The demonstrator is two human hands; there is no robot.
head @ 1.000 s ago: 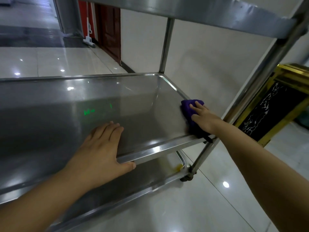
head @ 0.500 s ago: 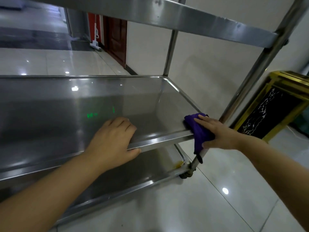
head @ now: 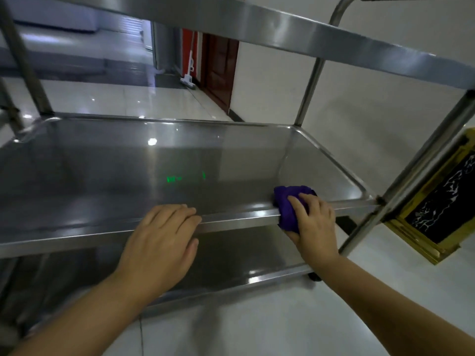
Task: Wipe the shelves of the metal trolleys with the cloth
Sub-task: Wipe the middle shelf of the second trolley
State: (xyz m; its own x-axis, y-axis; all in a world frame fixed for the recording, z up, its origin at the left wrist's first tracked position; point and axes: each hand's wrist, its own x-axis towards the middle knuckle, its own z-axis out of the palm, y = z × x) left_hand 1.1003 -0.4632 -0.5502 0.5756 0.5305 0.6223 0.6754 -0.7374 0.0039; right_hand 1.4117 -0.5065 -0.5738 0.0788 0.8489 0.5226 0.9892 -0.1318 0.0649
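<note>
From the head camera, our right hand (head: 314, 222) has slid the purple cloth (head: 289, 206) away from the corner and leftward along the front rim of the middle shelf (head: 231, 220). Our left hand (head: 162, 240) stays flat on that rim, fingers straight. The hand hides part of the cloth. The cloth wraps the edge, our right fingers curled over it, thumb below.
</note>
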